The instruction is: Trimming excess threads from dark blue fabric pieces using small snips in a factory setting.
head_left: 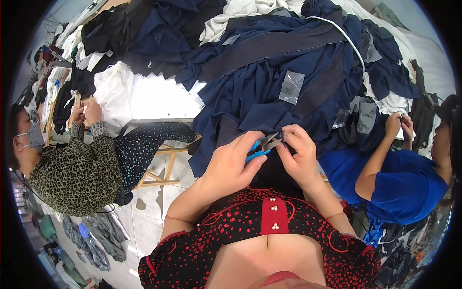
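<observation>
My left hand (228,161) is closed around blue-handled thread snips (258,154), whose metal blades point right toward my other hand. My right hand (301,155) pinches an edge of navy fabric (255,120) close to the blade tips. Whether the blades touch the cloth or a thread is too small to tell. The held cloth runs up into a large heap of navy garments (240,82) on the table in front of me. A small clear plastic packet (290,87) lies on that heap.
A white tabletop (163,98) shows left of the heap, with white cloth (115,86) and dark garments (159,33) around it. A white cord (344,36) crosses the heap. Co-workers sit at left (77,168) and right (404,180). A wooden stool (161,168) stands at left.
</observation>
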Demonstrator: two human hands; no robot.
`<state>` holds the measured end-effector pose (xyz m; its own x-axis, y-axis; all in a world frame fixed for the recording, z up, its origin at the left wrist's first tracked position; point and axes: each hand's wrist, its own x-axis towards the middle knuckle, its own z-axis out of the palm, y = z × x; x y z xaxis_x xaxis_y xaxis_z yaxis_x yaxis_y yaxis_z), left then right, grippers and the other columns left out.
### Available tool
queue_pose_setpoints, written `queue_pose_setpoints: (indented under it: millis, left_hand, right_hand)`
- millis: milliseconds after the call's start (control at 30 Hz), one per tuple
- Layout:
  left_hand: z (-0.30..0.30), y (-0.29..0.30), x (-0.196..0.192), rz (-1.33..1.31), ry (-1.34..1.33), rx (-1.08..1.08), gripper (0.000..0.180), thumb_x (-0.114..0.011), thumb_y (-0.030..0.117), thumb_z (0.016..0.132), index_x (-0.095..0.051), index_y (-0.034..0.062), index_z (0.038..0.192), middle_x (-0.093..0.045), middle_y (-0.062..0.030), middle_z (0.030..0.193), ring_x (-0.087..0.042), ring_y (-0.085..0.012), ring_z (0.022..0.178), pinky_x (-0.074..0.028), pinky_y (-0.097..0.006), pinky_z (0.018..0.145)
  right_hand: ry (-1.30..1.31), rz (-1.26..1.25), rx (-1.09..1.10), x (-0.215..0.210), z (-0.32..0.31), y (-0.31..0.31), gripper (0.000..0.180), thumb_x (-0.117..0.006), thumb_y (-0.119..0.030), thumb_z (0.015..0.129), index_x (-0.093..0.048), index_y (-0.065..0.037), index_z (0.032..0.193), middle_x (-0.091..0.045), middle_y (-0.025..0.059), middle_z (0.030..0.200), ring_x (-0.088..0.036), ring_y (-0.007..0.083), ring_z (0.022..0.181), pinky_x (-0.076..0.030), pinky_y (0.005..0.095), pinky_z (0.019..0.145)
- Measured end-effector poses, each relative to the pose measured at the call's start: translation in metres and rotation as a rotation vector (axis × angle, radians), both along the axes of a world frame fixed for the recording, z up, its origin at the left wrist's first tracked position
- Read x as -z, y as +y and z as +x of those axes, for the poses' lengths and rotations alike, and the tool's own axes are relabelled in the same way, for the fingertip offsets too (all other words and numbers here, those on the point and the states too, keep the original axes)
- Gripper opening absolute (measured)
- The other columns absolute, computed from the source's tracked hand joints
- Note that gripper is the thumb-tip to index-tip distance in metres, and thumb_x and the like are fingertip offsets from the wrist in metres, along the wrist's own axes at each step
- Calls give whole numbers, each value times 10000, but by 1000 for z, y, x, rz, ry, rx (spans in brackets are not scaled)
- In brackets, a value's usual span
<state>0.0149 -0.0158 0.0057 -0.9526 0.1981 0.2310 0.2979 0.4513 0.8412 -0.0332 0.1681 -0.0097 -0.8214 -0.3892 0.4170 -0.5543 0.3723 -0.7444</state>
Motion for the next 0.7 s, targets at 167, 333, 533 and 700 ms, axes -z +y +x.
queue_pose_setpoints:
  millis: [167,333,533,700]
  left_hand:
    - [0,0,-2,1,-9,0,357,-625,134,813,-484,38,1126,-593,-168,946,-596,-374,829,-478,-404,668]
    - [-1,0,-3,30,-23,-5,346,-619,89,805,-513,7,1124,-588,-166,930,-607,-324,820,-477,-341,734]
    - [-5,-8,-3,465,-425,166,315,-574,162,868,-482,23,1135,-582,-104,846,-589,-228,720,-467,-353,640]
    - [-7,-10,5,449,-364,165,306,-591,155,847,-508,24,1110,-587,-112,886,-594,-233,766,-468,-328,671]
  right_hand:
    - [26,10,22,0,0,-2,105,-634,31,724,-605,28,825,-589,132,869,-590,237,667,-465,288,590]
    - [2,36,24,-1,1,0,114,-638,38,719,-606,28,828,-594,132,884,-595,236,673,-468,284,591]
    - [38,16,-5,-6,0,-1,156,-644,45,722,-642,24,877,-606,117,873,-588,210,662,-465,266,582]
    - [69,13,-20,-7,-1,0,168,-648,53,717,-647,24,882,-608,108,870,-578,189,645,-458,258,570]
